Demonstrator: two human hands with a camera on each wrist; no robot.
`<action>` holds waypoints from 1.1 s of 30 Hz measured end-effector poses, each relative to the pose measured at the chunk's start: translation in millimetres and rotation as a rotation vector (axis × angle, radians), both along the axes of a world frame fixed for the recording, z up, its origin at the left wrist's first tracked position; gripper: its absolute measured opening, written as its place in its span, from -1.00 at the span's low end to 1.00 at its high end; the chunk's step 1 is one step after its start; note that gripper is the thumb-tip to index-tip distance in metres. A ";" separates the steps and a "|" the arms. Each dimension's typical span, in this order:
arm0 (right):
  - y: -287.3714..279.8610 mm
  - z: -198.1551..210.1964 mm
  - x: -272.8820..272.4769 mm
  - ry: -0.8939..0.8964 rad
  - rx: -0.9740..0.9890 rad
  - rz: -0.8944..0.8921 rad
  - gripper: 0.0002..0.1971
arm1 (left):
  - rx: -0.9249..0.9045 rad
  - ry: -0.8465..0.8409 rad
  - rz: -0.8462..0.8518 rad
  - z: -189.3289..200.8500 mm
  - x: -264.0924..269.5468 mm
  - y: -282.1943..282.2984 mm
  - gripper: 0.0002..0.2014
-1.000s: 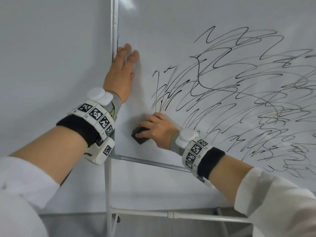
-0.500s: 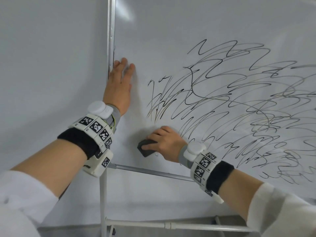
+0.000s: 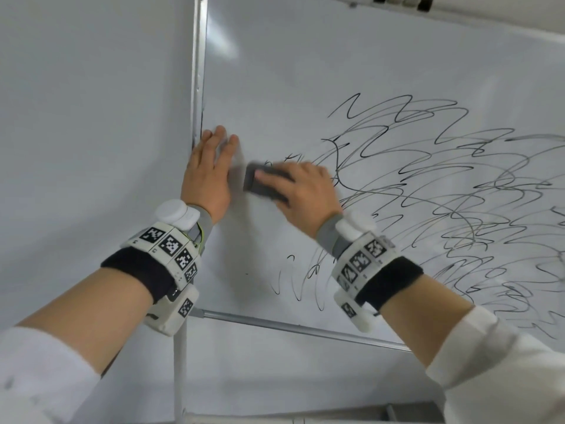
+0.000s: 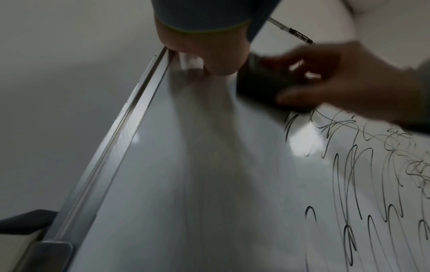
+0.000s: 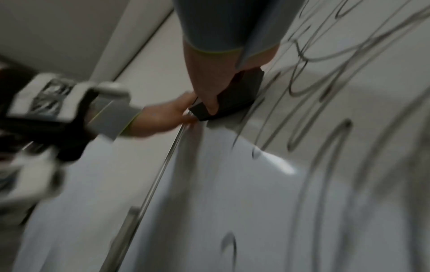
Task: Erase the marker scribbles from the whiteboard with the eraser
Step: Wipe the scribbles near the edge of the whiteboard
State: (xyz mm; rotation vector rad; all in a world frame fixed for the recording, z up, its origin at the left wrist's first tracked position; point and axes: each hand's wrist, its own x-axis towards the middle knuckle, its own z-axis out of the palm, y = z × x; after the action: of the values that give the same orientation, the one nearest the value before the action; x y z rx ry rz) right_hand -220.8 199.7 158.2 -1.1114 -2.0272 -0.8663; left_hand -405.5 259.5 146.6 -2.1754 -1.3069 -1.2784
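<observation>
A whiteboard [image 3: 305, 71] on a metal stand is covered on its right side with black marker scribbles [image 3: 443, 185]. My right hand [image 3: 305, 191] grips a dark grey eraser [image 3: 264, 182] and presses it flat on the board at the scribbles' left edge. In the right wrist view the eraser [image 5: 235, 95] sits under my thumb, blurred by motion. My left hand [image 3: 211, 172] lies flat with straight fingers on the board by its left frame, just left of the eraser. The left wrist view shows the eraser [image 4: 260, 82] and the scribbles [image 4: 349, 174].
The board's aluminium left frame [image 3: 198, 71] and bottom rail [image 3: 290, 330] bound the surface. A stand post [image 3: 180, 377] runs down below the corner. A plain grey wall [image 3: 91, 117] lies to the left. Markers [image 3: 400, 0] sit on the board's top edge.
My right hand has swept the eraser upward from near the bottom rail to beside my left hand, clearing scribble lines at the left edge. The left hand has stayed on the board.
</observation>
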 end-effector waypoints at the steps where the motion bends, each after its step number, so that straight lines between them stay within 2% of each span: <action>1: 2.6 16.5 1.1 0.058 0.038 -0.030 -0.57 | -0.003 -0.001 -0.001 -0.2 0.4 -0.2 -0.41; 3: 7.7 36.9 1.7 0.145 0.101 -0.078 -0.50 | -0.012 0.002 0.002 -0.9 0.4 -0.7 -0.41; 5: 9.2 32.0 -2.0 0.162 0.137 -0.105 -0.46 | -0.012 -0.001 -0.002 -0.9 -0.2 -1.0 -0.40; 9: -1.0 -33.1 -9.6 0.040 0.052 -0.030 -0.48 | -0.032 0.000 -0.011 -1.1 -2.0 -1.7 -0.32; 11: -4.9 -48.9 -10.3 -0.009 -0.001 -0.019 -0.50 | -0.050 0.001 -0.007 -1.6 -2.2 -1.5 -0.29; 13: -3.6 -32.2 -9.0 0.014 -0.018 -0.015 -0.50 | -0.058 -0.020 -0.011 -2.4 -2.2 -2.1 -0.34; 16: 3.5 14.8 -4.1 0.141 0.068 -0.063 -0.48 | -0.044 -0.034 -0.022 -6.7 1.5 -3.0 -0.45; 18: 8.1 29.6 -0.6 0.195 0.113 -0.082 -0.47 | -0.042 -0.035 -0.009 -12.0 3.9 -3.3 -0.48; 20: 6.3 17.7 -0.3 0.166 0.133 -0.094 -0.46 | -0.030 -0.029 -0.006 -16.8 5.5 -3.9 -0.49; 25: -12.6 -53.8 -1.7 0.107 0.017 -0.077 -0.49 | -0.077 -0.013 0.007 -31.7 10.0 -10.2 -0.49; 28: -15.8 -40.2 -3.2 0.153 -0.015 -0.076 -0.51 | -0.079 -0.031 0.000 -42.0 13.7 -15.3 -0.49; 31: -12.5 -18.7 1.0 0.260 0.055 -0.091 -0.57 | -0.084 -0.033 0.001 -52.6 16.4 -18.6 -0.48; 33: -11.2 -28.3 1.2 0.238 0.085 -0.097 -0.59 | -0.074 -0.033 -0.005 -56.1 16.6 -20.8 -0.49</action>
State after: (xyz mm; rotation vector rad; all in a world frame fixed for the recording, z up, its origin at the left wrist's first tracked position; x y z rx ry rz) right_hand -219.6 188.5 129.9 -1.2120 -1.7395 -0.8189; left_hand -388.9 238.7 90.5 -2.2176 -1.3834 -1.2922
